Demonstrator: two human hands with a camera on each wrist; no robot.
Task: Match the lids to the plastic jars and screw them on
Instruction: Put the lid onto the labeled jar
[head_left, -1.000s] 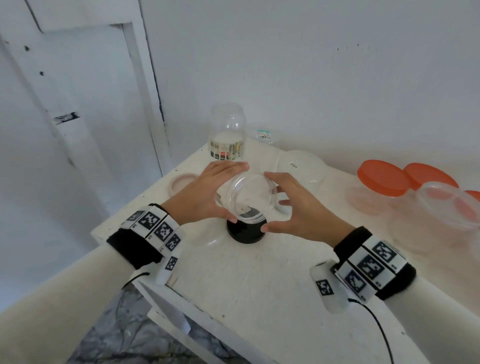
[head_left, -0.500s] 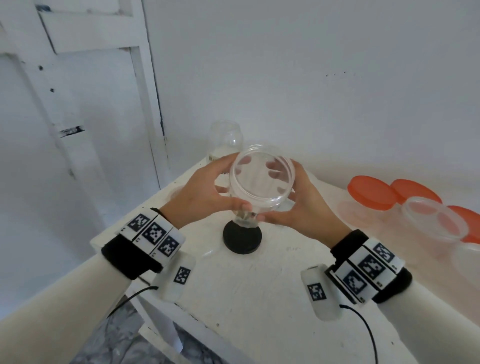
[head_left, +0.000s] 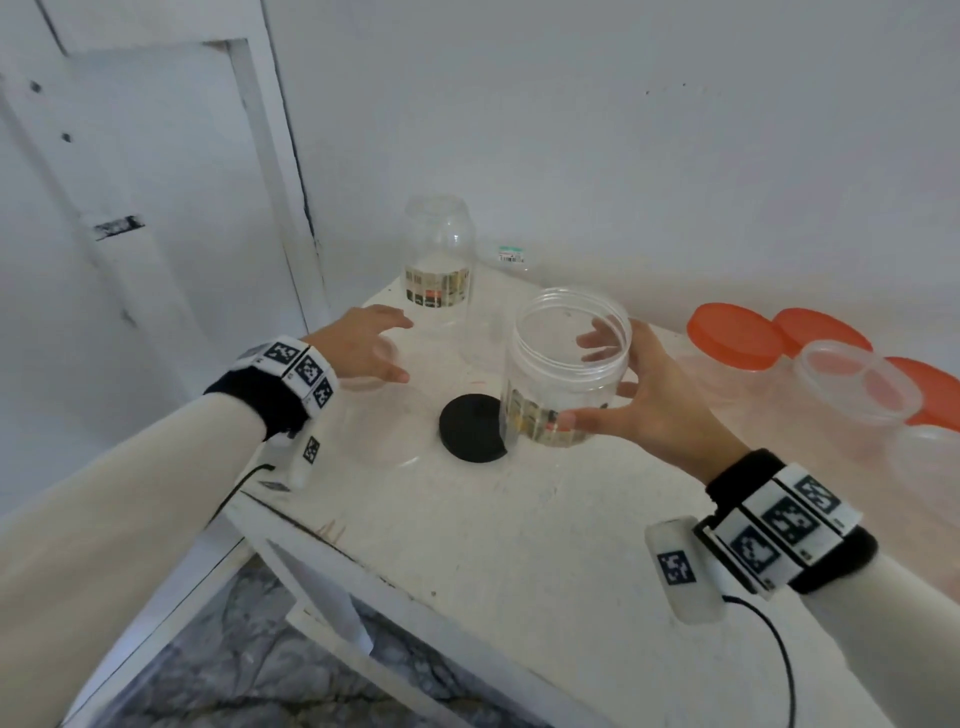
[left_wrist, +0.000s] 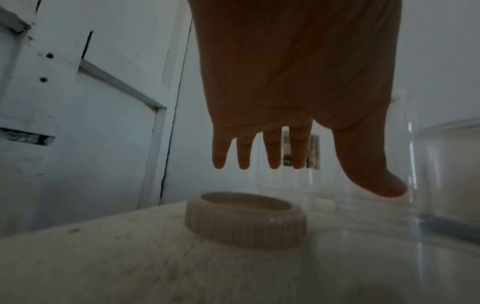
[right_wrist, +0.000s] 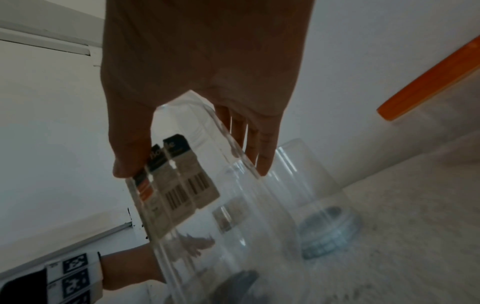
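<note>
Clear jar (head_left: 563, 364) in right hand (head_left: 649, 395)

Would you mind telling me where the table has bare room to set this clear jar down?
The near part of the table, from the black lid to the front edge, is bare. A smaller patch lies between that lid and the left hand. The right side is crowded with orange lids and clear containers. The right hand holds the jar.

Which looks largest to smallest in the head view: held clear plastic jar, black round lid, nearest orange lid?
1. Clear plastic jar, held in the right hand.
2. Orange lid and black round lid look alike; no ranking.
</note>
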